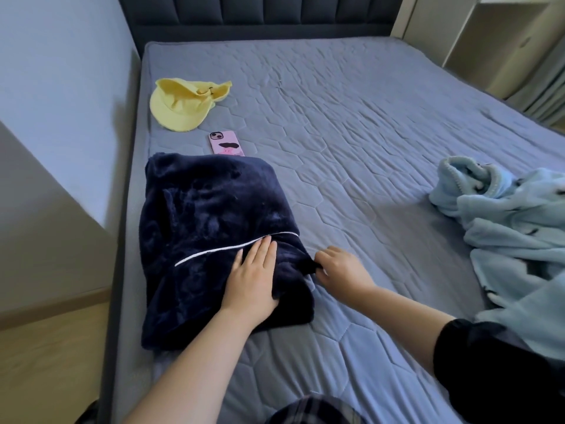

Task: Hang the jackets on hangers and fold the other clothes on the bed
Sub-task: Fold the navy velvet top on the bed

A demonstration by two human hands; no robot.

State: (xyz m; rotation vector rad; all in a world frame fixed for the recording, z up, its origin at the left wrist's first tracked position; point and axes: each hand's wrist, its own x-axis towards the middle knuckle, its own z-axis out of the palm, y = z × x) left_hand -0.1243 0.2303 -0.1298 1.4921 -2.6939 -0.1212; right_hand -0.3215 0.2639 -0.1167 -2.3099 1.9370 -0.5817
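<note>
A dark navy fleece garment with white piping lies folded into a thick rectangle near the left side of the bed. My left hand presses flat on its lower right part, fingers straight. At the garment's right edge, my right hand pinches a bit of the navy fabric. A light blue fleece garment lies crumpled and unfolded at the right edge of the bed.
A yellow cap lies near the bed's upper left corner, and a pink phone sits just beyond the navy garment. A dark padded headboard stands at the far end. A pale wall runs close along the left side.
</note>
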